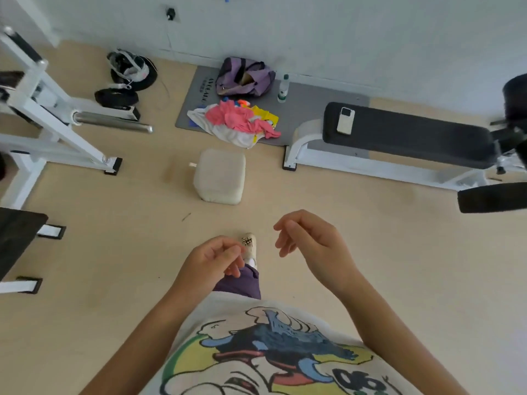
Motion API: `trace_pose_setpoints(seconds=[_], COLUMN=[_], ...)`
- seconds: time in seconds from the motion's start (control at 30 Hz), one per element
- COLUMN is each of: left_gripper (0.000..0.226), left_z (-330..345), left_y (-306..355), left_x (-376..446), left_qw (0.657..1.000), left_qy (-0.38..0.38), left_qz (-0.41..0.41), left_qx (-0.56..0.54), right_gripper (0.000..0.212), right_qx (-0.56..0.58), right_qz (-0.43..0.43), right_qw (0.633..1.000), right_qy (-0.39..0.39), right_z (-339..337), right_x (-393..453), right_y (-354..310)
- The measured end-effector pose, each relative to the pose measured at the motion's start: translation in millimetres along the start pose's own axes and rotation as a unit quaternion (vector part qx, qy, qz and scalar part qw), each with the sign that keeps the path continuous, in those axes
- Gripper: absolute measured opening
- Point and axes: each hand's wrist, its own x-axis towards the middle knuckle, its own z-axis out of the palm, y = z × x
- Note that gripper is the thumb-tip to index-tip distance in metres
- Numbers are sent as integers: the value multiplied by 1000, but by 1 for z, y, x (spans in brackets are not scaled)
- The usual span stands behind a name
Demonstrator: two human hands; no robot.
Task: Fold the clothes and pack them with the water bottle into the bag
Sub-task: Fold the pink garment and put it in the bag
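Pale wooden flooring [356, 223] fills the view, meeting a white wall [342, 32] toward 12 o'clock. Against that wall lies a grey mat [310, 109], and on it sits a purple bag [245, 76] with its mouth open. Just at the bag's 3 o'clock stands a clear water bottle [283, 89], upright. At the bag's 6 o'clock, a heap of clothes [236, 122], pink, white and yellow, lies unfolded on the mat's near edge. A cream cube stool [220, 175] stands on the floor at 6 o'clock from the heap.

Both hands hover low in the view, well apart from the clothes, which lie at 12 o'clock beyond the fingertips, past the stool. The left hand [212, 259] has loosely curled fingers holding nothing; the right hand [309, 238] likewise hangs relaxed and empty. A black weight bench [410, 135] at 2 o'clock carries a phone [345, 121].
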Motion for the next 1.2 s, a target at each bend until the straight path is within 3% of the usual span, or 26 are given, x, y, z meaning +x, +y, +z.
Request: trace_pose_setpoints(seconds=[0.2,0.33,0.47,0.6,0.77,1.0,1.2], left_gripper=[28,17,20,14,16,19,21], left_z=[-23,-17,-3,10,12,-25,-68], left_y=[101,163,217,263,310,338,351], left_x=[163,258,352,440,519,585,646], left_qw=[998,992,988,993,999,997,993], left_qy=[-60,-120,-137,-93,-31,66,91], left_qz=[16,47,67,76,29,-24,-30], left_qx=[-27,-2,10,5,-9,-24,-66], right_gripper=[23,23,24,22,23,21,22], right_qx=[-10,-3,13,25,18,-2,12], right_qz=[61,108,124,119,91,38,-5], right_qw=[998,992,987,989,996,994,996], right_qy=[24,63,105,88,7,-98,-85], right_z=[-40,-82,-126,-163,-198,-193,-178], right_x=[137,201,272,367,502,667,755], right_y=[-28,-34,-34,-36,-63,-137,-177])
